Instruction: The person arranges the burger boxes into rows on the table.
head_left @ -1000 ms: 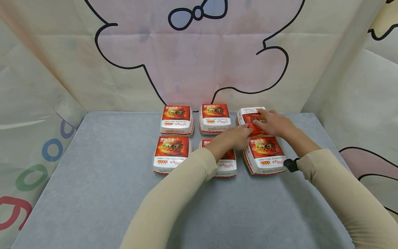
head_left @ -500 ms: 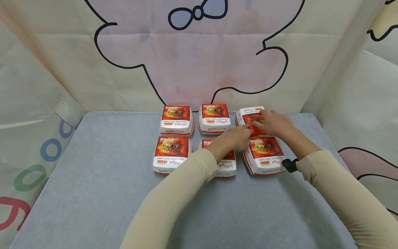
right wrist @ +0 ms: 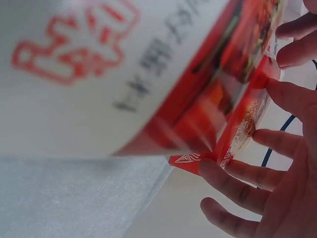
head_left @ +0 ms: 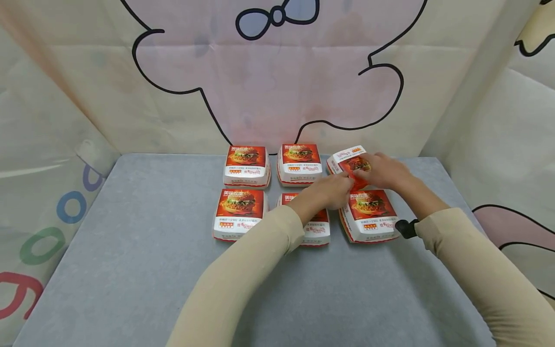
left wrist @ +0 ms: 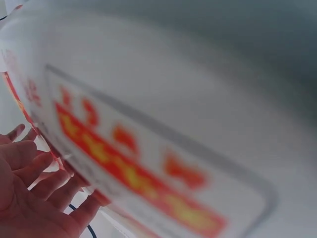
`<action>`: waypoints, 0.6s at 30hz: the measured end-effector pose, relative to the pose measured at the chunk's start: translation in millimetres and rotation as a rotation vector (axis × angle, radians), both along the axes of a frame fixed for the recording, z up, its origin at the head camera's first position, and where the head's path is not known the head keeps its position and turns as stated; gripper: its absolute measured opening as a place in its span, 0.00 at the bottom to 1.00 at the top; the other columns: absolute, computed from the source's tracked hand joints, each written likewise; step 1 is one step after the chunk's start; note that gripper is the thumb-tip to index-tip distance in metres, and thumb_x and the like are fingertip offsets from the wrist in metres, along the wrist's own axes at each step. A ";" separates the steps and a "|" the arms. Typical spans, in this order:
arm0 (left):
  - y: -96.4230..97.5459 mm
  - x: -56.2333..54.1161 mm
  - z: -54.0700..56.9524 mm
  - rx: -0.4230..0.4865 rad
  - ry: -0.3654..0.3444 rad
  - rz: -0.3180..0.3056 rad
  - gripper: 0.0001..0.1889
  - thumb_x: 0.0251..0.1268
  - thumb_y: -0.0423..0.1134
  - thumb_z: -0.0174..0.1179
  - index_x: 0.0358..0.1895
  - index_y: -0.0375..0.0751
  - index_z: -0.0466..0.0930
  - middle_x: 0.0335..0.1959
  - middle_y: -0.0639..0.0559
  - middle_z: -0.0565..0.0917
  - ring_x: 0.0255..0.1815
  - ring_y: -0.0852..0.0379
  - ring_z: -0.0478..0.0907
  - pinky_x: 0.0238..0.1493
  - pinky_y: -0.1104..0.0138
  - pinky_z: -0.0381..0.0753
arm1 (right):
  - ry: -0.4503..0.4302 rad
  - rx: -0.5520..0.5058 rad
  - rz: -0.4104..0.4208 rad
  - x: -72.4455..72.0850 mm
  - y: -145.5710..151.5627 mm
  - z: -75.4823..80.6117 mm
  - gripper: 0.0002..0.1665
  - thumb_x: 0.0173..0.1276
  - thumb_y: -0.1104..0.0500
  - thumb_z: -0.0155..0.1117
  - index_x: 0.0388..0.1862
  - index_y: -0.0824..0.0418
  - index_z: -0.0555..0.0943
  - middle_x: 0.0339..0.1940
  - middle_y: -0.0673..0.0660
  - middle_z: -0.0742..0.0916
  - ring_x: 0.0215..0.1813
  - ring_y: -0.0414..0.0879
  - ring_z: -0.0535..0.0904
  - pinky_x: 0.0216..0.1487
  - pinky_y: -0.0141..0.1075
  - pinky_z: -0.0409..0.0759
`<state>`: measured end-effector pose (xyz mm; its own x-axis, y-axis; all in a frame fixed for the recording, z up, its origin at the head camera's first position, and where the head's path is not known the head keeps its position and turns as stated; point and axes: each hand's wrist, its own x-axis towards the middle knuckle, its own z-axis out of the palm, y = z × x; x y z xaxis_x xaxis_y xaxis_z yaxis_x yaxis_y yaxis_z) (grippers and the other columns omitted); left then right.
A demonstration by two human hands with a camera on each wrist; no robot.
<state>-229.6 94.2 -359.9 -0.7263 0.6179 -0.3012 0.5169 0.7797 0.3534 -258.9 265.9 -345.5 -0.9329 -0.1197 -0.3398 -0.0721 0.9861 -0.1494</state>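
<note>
In the head view, a red and white burger box (head_left: 347, 153) at the back right sits at an angle, its burger picture towards the person. My right hand (head_left: 383, 171) grips its right side, thumb on the lid and fingers along the far side. At its near left corner my left hand (head_left: 331, 192) holds the red front edge with its fingertips. Just in front lies another burger box (head_left: 372, 214), large in the right wrist view. The front middle box (head_left: 315, 231) is partly covered by the left forearm. Between the hands, the back right box's red front panel is partly hidden.
Two burger boxes stand at the back, one left (head_left: 246, 166) and one in the middle (head_left: 300, 165). A third burger box (head_left: 240, 214) sits at the front left. All are on a grey table (head_left: 130, 270) against a printed cloth backdrop (head_left: 260, 82).
The back right burger box has turned anticlockwise, its far edge shifting left and now slanting. Both hands stay on it with only slight movement. The other boxes look unmoved.
</note>
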 end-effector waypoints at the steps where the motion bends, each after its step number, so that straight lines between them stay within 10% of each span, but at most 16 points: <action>1: 0.0 -0.3 -0.4 -0.003 0.006 0.001 0.24 0.80 0.45 0.45 0.75 0.52 0.64 0.79 0.56 0.56 0.76 0.60 0.58 0.73 0.58 0.61 | -0.007 -0.006 0.006 -0.5 0.8 0.4 0.41 0.75 0.44 0.54 0.77 0.65 0.58 0.68 0.78 0.66 0.65 0.75 0.65 0.57 0.71 0.68; 18: 3.0 -0.1 -0.5 -0.102 0.040 -0.013 0.28 0.79 0.46 0.45 0.79 0.56 0.57 0.82 0.59 0.48 0.81 0.56 0.44 0.75 0.54 0.57 | -0.015 -0.032 0.052 -0.1 0.0 2.3 0.38 0.74 0.51 0.53 0.78 0.63 0.58 0.70 0.78 0.65 0.68 0.75 0.63 0.60 0.71 0.66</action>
